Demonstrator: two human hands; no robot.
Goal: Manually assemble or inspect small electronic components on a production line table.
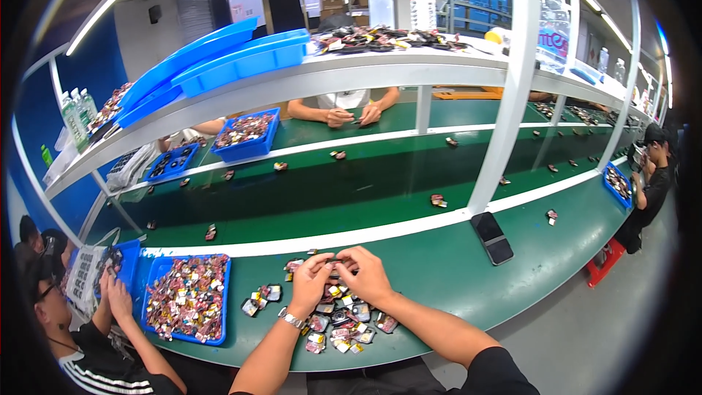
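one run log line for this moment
left hand + right hand: fingers pinch one small dark part together | below: pile of small colourful flat parts | table: green bench

1 head-worn fisheye view looks steeply down and forward from just above the left hand and right hand, which meet low in the middle, close to the lens. Beyond the hands it faces a green conveyor bench and white shelf, bending toward the rim.
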